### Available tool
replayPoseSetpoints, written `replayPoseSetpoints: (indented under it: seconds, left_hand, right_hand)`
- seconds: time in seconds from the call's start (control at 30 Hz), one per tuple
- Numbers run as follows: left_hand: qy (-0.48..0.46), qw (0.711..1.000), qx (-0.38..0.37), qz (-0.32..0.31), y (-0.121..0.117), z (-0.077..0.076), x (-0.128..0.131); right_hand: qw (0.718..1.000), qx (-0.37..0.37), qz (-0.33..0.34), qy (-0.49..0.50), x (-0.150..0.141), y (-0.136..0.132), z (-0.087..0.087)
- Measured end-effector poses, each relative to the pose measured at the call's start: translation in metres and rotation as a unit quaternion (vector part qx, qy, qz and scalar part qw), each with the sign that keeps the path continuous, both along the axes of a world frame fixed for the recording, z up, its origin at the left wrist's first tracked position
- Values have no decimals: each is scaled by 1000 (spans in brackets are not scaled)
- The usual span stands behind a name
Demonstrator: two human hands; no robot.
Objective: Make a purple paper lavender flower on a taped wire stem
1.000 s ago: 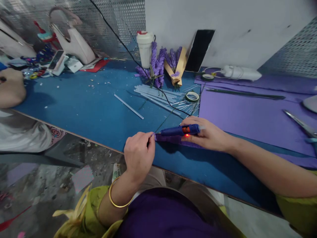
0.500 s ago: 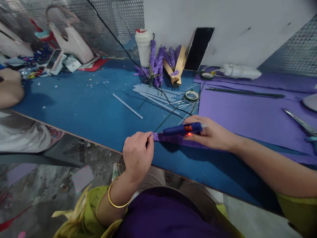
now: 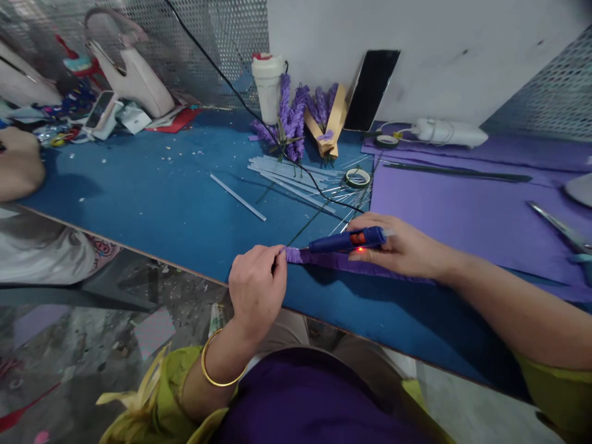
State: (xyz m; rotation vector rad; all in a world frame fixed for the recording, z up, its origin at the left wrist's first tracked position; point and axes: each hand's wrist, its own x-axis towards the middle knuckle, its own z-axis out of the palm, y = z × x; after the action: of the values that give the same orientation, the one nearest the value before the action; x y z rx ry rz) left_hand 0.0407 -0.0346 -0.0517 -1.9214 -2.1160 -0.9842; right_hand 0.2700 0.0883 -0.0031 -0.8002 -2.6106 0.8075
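Note:
In my right hand (image 3: 398,246) is a blue hot glue gun (image 3: 330,242), its red light glowing and its nozzle pointing left. The nozzle tip is at a strip of purple crepe paper (image 3: 324,261) that runs along the blue table near its front edge. My left hand (image 3: 259,280) pinches the strip's left end between thumb and fingers. A thin green stem (image 3: 308,227) slants up and away from that pinched end. Part of the strip passes behind my right hand, and the gun's trigger is hidden by my fingers.
Clear glue sticks (image 3: 296,192), a roll of green tape (image 3: 357,178) and purple flower bunches (image 3: 293,117) lie beyond my hands. The gun's black cord (image 3: 240,98) crosses the table. Purple sheets (image 3: 444,209) and scissors (image 3: 557,225) are at right. Another person's arm (image 3: 21,163) rests at far left.
My right hand has moved slightly right with the glue gun, so the nozzle is further along the strip from my left hand. The left hand keeps its pinch in place.

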Motion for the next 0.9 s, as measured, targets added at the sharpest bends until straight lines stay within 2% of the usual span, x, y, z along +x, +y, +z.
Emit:
replayPoseSetpoints:
  seconds: [0.3,0.5,0.63,0.8,0.9]
  left_hand:
    - [-3,1000,1,0,0,-2,0]
    - [-15,1000,1,-1,0,-1,0]
    - [-31,1000,-1,-4,-1,-1,-1]
    - [-72,997,2,-18,-1,-1,-3]
    - [-80,997,10,-17,-1,-1,-4]
  right_hand:
    - [1000,-10,-9,-3,9,5,-4]
    - [999,15,18,26,12,4,2]
    - [993,106,55,-4,11,4,3]
    - [958,262,56,-105,8,4,-4]
    - [947,295,58,-110,9,5,-6]
